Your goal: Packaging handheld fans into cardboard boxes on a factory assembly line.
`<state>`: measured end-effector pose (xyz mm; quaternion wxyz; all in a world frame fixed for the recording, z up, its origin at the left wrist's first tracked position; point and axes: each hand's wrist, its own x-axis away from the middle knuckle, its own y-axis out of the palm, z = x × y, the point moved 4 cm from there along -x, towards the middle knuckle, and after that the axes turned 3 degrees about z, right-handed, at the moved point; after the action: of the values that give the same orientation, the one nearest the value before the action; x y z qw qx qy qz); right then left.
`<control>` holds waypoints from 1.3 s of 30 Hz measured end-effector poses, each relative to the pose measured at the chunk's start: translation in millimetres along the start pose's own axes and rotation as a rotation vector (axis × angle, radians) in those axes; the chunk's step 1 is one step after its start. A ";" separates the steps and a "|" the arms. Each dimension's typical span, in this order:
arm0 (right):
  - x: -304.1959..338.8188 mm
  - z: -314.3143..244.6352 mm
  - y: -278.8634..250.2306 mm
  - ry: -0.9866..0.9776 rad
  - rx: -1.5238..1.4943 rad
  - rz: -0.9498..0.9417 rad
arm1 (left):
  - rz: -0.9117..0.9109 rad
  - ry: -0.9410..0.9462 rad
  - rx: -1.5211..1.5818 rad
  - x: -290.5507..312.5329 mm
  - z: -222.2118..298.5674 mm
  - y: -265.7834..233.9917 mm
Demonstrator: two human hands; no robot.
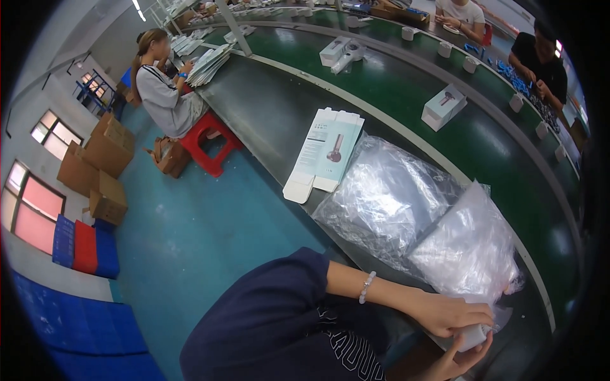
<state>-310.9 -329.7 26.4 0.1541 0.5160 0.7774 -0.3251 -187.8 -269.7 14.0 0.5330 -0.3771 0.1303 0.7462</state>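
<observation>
Close to the table's near right edge, both my hands meet at a small white rounded piece (471,338), whose exact kind I cannot make out. My left hand (448,314), with a beaded bracelet at its wrist, curls its fingers over the top of it. From below, the thumb and fingers of my right hand (462,363) grip its sides. Just beyond my left hand lies a heap of clear plastic bags (467,244), its near end close to my fingers. Another stack of clear bags (391,190) lies beside it, and flat printed cartons (327,149) rest farther left.
A green conveyor belt (508,168) curves past the table, carrying a closed carton (444,106) and, farther off, a box with a bagged white item (347,57). Co-workers sit along the line. A red stool (213,143), cardboard boxes (108,146) and blue bins (82,324) stand at left.
</observation>
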 end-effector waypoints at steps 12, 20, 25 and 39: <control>-8.5 73.2 27.9 0.109 -0.086 -0.004 | 0.100 0.033 -0.235 -3.5 -4.8 -26.4; -17.8 92.4 20.6 0.030 -0.098 -0.023 | 0.148 0.262 -0.305 -3.5 -5.2 -15.4; -24.8 81.7 18.0 0.030 -0.080 -0.047 | 0.301 0.321 -0.382 -6.9 -11.0 -15.4; -23.8 45.5 34.1 0.116 -0.012 0.192 | 0.347 -0.023 -1.039 3.2 -29.6 -13.1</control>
<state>-274.6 -368.0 -5.4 0.1423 0.6050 0.7341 -0.2736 -164.0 -279.9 -5.7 0.1470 -0.5554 -0.2008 0.7935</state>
